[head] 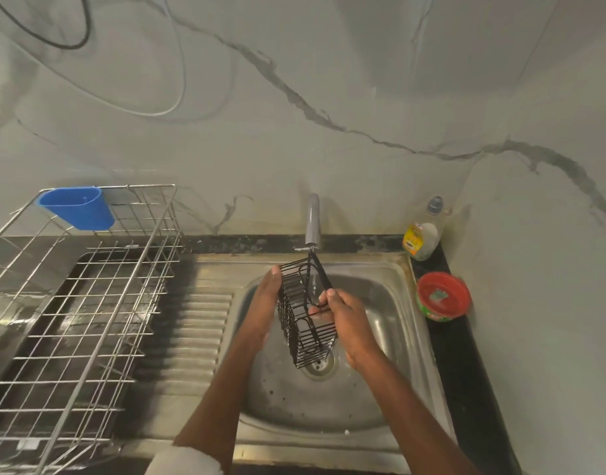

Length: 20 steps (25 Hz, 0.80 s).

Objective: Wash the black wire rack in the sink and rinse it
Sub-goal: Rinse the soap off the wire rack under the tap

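Note:
The black wire rack [303,317] hangs tilted over the steel sink [394,303], its top end just under the grey tap [312,219] and its lower end above the drain [320,364]. A thin stream of water falls from the tap through the rack. My left hand [268,296] presses flat against the rack's left side. On the right, my right hand [344,315] grips the rack's edge wires with its thumb on top.
A steel wire dish rack [89,303] with a blue cup holder [77,207] stands on the left, beside the ribbed drainboard [192,323]. A dish soap bottle [423,231] and a red tub [442,296] sit on the dark counter at the right.

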Tool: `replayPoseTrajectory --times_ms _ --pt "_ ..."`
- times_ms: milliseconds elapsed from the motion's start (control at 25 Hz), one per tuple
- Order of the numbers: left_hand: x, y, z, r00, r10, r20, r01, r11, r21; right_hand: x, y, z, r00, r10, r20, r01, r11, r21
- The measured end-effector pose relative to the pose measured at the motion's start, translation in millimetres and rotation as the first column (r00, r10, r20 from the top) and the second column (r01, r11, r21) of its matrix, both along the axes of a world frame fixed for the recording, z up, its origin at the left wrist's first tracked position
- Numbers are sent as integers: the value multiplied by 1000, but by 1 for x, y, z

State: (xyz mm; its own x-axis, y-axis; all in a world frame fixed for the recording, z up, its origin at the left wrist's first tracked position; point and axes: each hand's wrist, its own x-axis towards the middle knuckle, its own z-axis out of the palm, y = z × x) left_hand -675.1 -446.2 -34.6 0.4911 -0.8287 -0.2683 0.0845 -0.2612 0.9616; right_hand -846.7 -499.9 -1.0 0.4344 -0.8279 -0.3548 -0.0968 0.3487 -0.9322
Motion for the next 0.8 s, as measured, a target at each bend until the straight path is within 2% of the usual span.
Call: replayPoseTrajectory --times_ms 120,280,400,640,800 --pt "-4 12 -3 999 -24 28 25 999 -23 -1 4 3 1000 -1 22 1 1000 -2" --pt "-21 23 2 997 -60 -39 58 997 -60 -6 3 10 997 -57 53 56 998 22" --pt "-29 33 2 993 -94 -68 92 995 -36 -14 2 13 999 -39 36 37 998 49" --pt "-26 53 7 998 8 -62 -10 999 -30 -13 18 20 995 79 68 -82 996 40" --pt "-30 68 7 997 50 -65 -54 996 -70 -7 24 18 991 31 132 -44 995 91"
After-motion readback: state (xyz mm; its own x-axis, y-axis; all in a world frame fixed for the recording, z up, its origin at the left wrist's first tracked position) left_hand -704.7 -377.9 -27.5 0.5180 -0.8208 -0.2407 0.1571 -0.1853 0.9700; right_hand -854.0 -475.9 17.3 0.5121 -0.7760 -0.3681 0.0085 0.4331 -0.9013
